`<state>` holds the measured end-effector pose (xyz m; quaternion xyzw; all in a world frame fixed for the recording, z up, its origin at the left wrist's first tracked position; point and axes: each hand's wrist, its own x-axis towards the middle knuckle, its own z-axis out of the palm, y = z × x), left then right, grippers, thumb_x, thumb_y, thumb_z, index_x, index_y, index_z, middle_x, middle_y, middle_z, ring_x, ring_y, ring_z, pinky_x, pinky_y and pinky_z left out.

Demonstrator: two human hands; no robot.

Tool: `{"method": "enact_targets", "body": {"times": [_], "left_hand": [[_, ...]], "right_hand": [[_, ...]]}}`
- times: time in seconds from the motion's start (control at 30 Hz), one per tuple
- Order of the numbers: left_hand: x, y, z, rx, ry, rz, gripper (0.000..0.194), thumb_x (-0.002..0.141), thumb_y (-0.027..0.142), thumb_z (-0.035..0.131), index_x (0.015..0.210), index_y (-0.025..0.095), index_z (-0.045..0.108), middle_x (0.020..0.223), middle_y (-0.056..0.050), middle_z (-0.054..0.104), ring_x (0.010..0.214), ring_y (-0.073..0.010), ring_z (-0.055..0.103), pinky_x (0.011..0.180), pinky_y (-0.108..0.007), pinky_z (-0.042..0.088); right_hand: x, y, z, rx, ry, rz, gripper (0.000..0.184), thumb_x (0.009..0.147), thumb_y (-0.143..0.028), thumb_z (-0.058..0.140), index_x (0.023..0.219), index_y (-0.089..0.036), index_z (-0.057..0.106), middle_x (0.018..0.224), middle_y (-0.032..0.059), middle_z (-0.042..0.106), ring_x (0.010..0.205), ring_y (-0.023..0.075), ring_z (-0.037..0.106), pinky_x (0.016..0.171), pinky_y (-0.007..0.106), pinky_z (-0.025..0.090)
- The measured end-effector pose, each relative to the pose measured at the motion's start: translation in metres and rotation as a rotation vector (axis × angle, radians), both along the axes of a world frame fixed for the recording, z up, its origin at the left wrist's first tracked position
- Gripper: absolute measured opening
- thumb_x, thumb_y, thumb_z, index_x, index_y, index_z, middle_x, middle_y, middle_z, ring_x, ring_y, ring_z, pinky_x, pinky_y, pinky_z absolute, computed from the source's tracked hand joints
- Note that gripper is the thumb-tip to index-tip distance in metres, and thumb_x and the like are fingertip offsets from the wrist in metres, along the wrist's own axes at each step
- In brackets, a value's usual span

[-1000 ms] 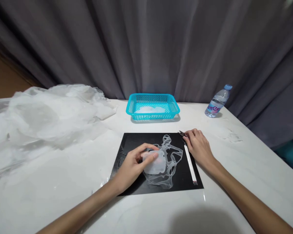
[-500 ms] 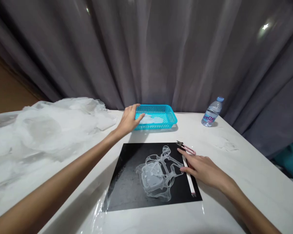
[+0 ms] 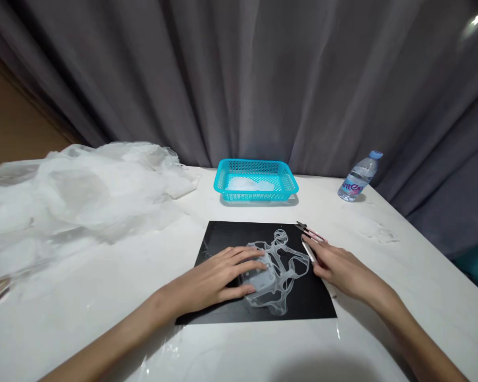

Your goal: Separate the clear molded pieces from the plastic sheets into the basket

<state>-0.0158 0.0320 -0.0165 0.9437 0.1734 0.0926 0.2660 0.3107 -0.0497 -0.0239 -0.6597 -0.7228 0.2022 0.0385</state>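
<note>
My left hand [image 3: 219, 276] lies with spread fingers over a rounded pale grey piece [image 3: 265, 278] on a black mat [image 3: 310, 302], covering its left side. Tangled clear film cut-outs [image 3: 290, 265] spread out to the right of that piece. At the mat's right edge, my right hand [image 3: 338, 268] has its thumb and fingers closed around a thin white stick [image 3: 308, 252], most of which the hand hides. Small pink-handled thread snips [image 3: 313, 232] lie just beyond the right fingertips.
A turquoise basket [image 3: 256, 196] with white pieces [image 3: 245, 184] inside stands behind the mat. A big heap of white translucent sheets [image 3: 79, 196] covers the left side. A water bottle [image 3: 358, 179] stands at the back right, near thin white scraps [image 3: 376, 231].
My left hand has come back from the basket to the grey piece on the mat. Under my right hand the white stick has turned, its lower end no longer lying along the mat.
</note>
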Motion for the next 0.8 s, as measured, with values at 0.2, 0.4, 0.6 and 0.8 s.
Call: {"method": "enact_targets", "body": {"times": [0.2,0.4,0.6,0.8], "left_hand": [[0.009,-0.012,-0.016,0.213,0.047,0.162,0.053,0.103,0.052,0.056,0.150,0.026,0.055,0.150,-0.012,0.059,0.132,-0.0346,0.057,0.114,-0.053,0.044],[0.021,-0.038,-0.041,0.374,0.016,0.522,0.067,0.106,0.056,0.045,0.151,0.006,0.047,0.145,-0.024,0.055,0.133,-0.0391,0.053,0.109,-0.055,0.049],[0.020,-0.037,-0.042,0.404,-0.066,0.620,0.056,0.100,0.060,0.054,0.128,0.011,0.057,0.143,-0.023,0.050,0.133,-0.0417,0.047,0.108,-0.061,0.047],[-0.009,0.002,-0.006,0.099,-0.147,0.233,0.016,0.108,0.031,0.052,0.117,0.021,0.061,0.118,-0.009,0.065,0.115,-0.0246,0.059,0.102,-0.041,0.049]], "right_hand": [[0.001,0.007,0.001,-0.026,0.253,-0.002,0.069,0.088,-0.013,0.052,0.156,-0.021,0.048,0.080,0.0012,0.066,0.079,0.0221,0.069,0.081,0.036,0.055],[0.016,0.012,0.009,0.176,0.449,-0.123,0.038,0.098,-0.025,0.050,0.132,-0.022,0.068,0.093,0.0045,0.067,0.068,0.0169,0.065,0.072,0.035,0.057],[-0.006,0.003,0.024,0.282,0.847,0.136,0.049,0.105,-0.031,0.053,0.154,-0.031,0.050,0.115,0.0072,0.066,0.110,0.0220,0.069,0.104,0.042,0.055],[-0.049,-0.005,-0.005,0.229,1.007,0.113,0.053,0.099,-0.030,0.069,0.150,-0.032,0.052,0.119,0.0062,0.072,0.114,0.0211,0.071,0.107,0.040,0.053]]}}
